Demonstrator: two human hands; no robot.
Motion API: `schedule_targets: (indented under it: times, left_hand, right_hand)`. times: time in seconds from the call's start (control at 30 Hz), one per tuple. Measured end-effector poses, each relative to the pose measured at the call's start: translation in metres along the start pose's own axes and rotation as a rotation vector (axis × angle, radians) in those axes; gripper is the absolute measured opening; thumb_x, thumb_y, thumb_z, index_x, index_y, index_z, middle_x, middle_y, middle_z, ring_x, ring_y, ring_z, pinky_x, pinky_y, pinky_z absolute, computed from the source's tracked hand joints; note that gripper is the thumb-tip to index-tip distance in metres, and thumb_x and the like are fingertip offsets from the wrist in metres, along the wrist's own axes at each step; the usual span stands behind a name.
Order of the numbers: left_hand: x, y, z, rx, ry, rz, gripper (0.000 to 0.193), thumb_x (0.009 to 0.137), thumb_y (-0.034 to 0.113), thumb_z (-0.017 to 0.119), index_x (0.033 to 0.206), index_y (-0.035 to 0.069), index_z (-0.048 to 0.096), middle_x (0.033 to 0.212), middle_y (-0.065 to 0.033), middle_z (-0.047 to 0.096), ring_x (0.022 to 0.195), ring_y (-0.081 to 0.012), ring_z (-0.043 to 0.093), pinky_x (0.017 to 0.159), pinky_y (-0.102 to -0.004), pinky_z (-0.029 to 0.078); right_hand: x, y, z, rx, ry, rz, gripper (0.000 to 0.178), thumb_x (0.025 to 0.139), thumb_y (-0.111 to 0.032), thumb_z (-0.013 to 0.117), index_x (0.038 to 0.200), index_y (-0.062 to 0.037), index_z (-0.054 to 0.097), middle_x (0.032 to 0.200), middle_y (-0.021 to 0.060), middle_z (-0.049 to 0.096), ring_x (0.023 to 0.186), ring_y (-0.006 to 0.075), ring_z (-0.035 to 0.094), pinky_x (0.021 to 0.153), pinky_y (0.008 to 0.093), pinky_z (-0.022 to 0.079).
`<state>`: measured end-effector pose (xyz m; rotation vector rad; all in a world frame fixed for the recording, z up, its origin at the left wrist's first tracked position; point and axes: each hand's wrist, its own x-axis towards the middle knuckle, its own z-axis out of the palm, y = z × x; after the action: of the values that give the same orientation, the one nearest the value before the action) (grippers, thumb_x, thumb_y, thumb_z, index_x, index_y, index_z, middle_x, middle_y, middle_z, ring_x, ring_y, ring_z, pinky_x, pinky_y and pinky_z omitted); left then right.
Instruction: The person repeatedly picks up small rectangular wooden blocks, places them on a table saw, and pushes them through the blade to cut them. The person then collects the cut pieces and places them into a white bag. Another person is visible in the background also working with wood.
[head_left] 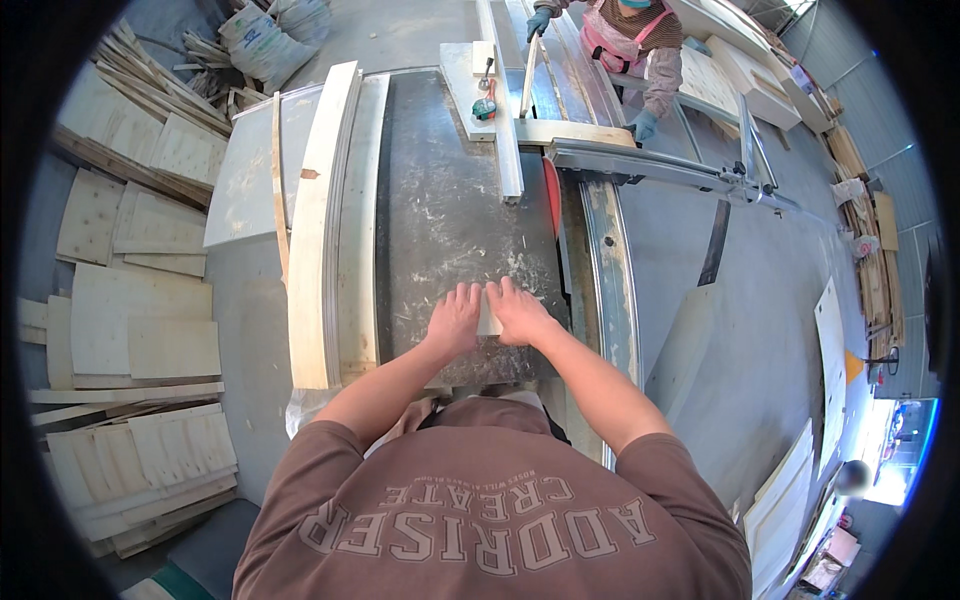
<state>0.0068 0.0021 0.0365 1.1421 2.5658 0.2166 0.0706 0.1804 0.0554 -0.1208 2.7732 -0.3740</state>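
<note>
Over the near end of a dark saw table (pixel 450 215) strewn with sawdust and chips, both my arms reach forward. My left hand (pixel 458 318) and my right hand (pixel 518 312) sit close together, fingers bent around a small pale piece of wood (pixel 489 319) between them. Most of that piece is hidden by my hands. Beyond them, a metal fence bar (pixel 509 165) lies on the table. A red strip (pixel 552 198) runs along the slot to the right of it.
Long stacked boards (pixel 328 230) lie along the table's left side. Across the table, a gloved co-worker (pixel 625 45) touches a wooden board (pixel 572 132) by the sliding rail (pixel 650 160). A tape measure (pixel 484 106) rests at the far end. Plywood sheets (pixel 165 320) fill the left floor.
</note>
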Motion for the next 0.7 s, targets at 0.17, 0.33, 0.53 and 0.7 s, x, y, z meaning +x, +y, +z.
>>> schedule_targets:
  times: [0.17, 0.33, 0.53, 0.7]
  left_hand:
    - [0.0, 0.004, -0.002, 0.028, 0.043, 0.006, 0.065, 0.079, 0.01, 0.081, 0.132, 0.003, 0.044, 0.122, -0.0194, 0.058, 0.107, -0.0379, 0.071, 0.084, -0.0472, 0.062]
    - [0.005, 0.001, 0.0, -0.008, -0.037, -0.016, 0.075, 0.08, 0.011, 0.082, 0.14, 0.002, 0.038, 0.127, -0.023, 0.055, 0.112, -0.0424, 0.069, 0.089, -0.0514, 0.062]
    - [0.003, 0.0, -0.003, -0.036, -0.047, -0.005, 0.074, 0.082, 0.01, 0.08, 0.142, 0.001, 0.037, 0.127, -0.0235, 0.055, 0.112, -0.0434, 0.069, 0.089, -0.0518, 0.063]
    - [0.002, 0.0, -0.005, -0.048, -0.055, 0.006, 0.075, 0.082, 0.01, 0.08, 0.143, 0.0, 0.036, 0.128, -0.024, 0.054, 0.112, -0.0435, 0.069, 0.089, -0.0512, 0.063]
  right_hand:
    - [-0.001, -0.002, -0.003, 0.025, -0.028, 0.033, 0.086, 0.071, -0.01, 0.087, 0.141, 0.0001, 0.039, 0.129, 0.0267, 0.052, 0.111, 0.0472, 0.07, 0.094, 0.0529, 0.061]
    - [0.001, 0.0, 0.004, 0.054, 0.041, 0.005, 0.086, 0.071, -0.012, 0.088, 0.141, 0.0011, 0.039, 0.129, 0.0275, 0.051, 0.111, 0.0476, 0.07, 0.094, 0.0533, 0.061]
    - [0.001, -0.001, 0.008, 0.073, 0.073, 0.013, 0.092, 0.067, -0.018, 0.093, 0.14, 0.0008, 0.039, 0.131, 0.0272, 0.051, 0.112, 0.0475, 0.069, 0.095, 0.0521, 0.061]
    - [0.0, -0.003, 0.007, 0.088, 0.067, 0.017, 0.09, 0.067, -0.016, 0.092, 0.139, 0.0005, 0.04, 0.132, 0.0269, 0.05, 0.114, 0.0471, 0.068, 0.096, 0.0518, 0.061]
